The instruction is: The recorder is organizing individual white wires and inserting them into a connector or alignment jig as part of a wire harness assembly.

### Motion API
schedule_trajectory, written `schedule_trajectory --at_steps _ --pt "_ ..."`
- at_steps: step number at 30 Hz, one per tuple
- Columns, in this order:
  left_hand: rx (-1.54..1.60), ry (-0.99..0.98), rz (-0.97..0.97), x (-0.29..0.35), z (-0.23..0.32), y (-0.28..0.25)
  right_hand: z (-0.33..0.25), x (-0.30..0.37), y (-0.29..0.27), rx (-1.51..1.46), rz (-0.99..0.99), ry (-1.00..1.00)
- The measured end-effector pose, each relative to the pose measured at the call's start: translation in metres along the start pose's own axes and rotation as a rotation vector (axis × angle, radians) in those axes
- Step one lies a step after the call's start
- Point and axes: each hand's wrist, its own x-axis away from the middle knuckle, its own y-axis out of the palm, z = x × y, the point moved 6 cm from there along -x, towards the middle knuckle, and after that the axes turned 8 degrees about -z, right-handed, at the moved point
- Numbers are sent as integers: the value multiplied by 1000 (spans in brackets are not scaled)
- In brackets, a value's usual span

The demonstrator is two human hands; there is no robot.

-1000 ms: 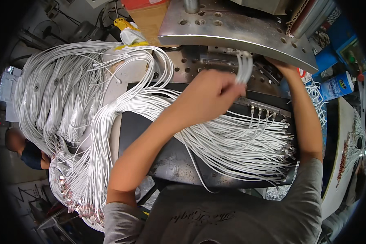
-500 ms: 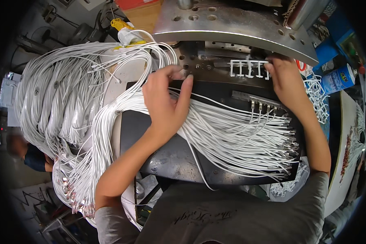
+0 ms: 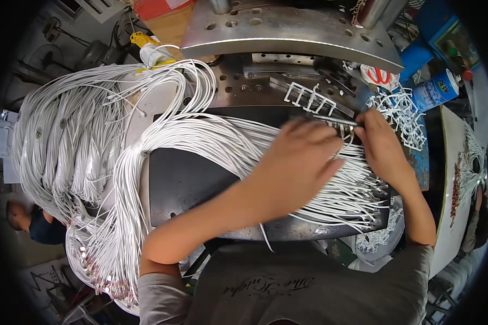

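My right hand (image 3: 384, 142) pinches the right end of a narrow metal bar fixture (image 3: 331, 119) that holds several metal cable connectors (image 3: 346, 130). Smeared by motion, my left hand (image 3: 298, 165) reaches over the cables to the bar's left part; whether its fingers grip anything cannot be made out. Beneath it a thick bundle of white cables (image 3: 200, 132) runs across the black work surface (image 3: 190, 176), their metal-tipped ends fanned out at the right. Just beyond the bar, a white ladder-shaped plastic piece (image 3: 312, 98) lies tilted on the metal press bed.
A heavy steel press plate (image 3: 293, 40) overhangs the far side. White plastic scraps (image 3: 398, 116), red-handled scissors (image 3: 378, 76) and a blue spray can (image 3: 436, 91) are at the right. More coiled white cables (image 3: 73, 135) hang at the left. A person (image 3: 40, 222) is beyond them.
My right hand has let go of the white plastic piece and come nearer to the metal bar. The piece now lies slanted. My left hand has swept right, across the cables.
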Motion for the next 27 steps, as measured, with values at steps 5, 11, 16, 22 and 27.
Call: schedule_trajectory --at_steps 5,11,16,22,27 --pt "-141 -67 49 -11 2 12 -1 -44 -1 12 207 -66" --pt "-225 -155 -54 -43 -54 3 44 -112 11 247 178 -23" --pt "-231 -193 -172 -84 -100 -9 122 -171 29 263 263 -75" --pt "-189 -127 110 -79 -122 -20 164 -183 20 362 493 -274" --pt "-209 -137 77 -80 -114 -15 150 -172 14 253 507 -331"
